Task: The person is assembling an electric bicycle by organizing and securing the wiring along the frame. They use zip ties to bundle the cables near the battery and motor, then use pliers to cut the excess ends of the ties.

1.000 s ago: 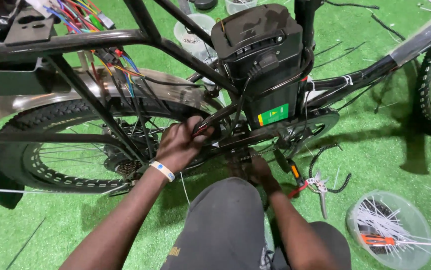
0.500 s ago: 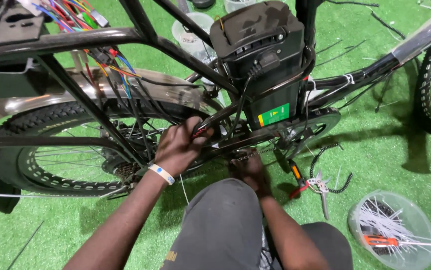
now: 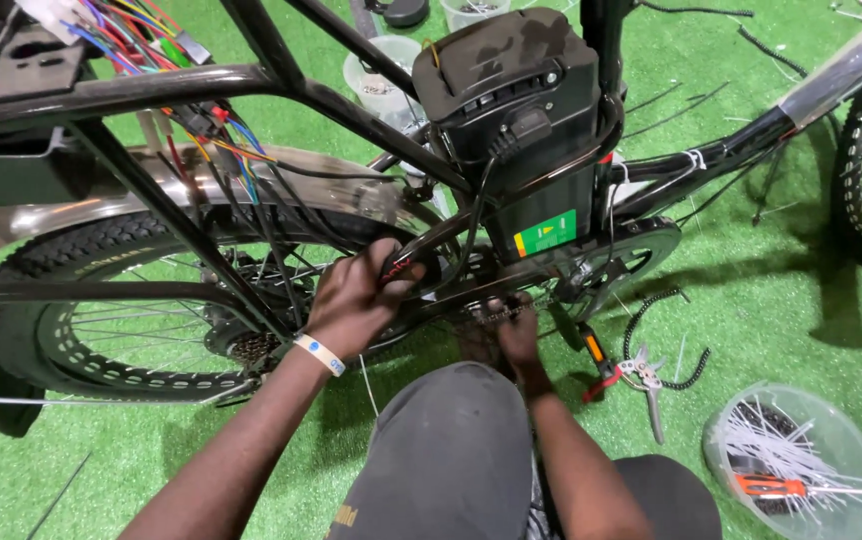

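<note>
Below the black box-shaped battery pack (image 3: 526, 150) on the dark bicycle frame (image 3: 281, 90), both your hands are in at the drivetrain. Your left hand (image 3: 356, 300), with its pale paper wristband (image 3: 320, 353), is curled tight round a bundle of black cables (image 3: 421, 262) just left of and beneath the battery, where they meet the frame tube. Your right hand (image 3: 513, 330) is lower, directly under the battery, fingers closed on the dark metal chain (image 3: 486, 317); how firmly, you cannot tell from here, since the knuckles hide the fingertips.

Left of the battery sits the knobbly black rear tyre (image 3: 81, 250) with its silver mudguard (image 3: 251, 180), and loose coloured wires (image 3: 201, 130) hang down towards the spokes. Right of and below the battery, red-handled pliers (image 3: 626, 370) lie on the green artificial turf (image 3: 771, 300), and further right a clear plastic tub of white cable ties (image 3: 801, 465).

Risks, as it looks: a wheel or crank turning could pinch your right fingers between chain and chainring. Pulling the bundle hard could strain the connectors above.
</note>
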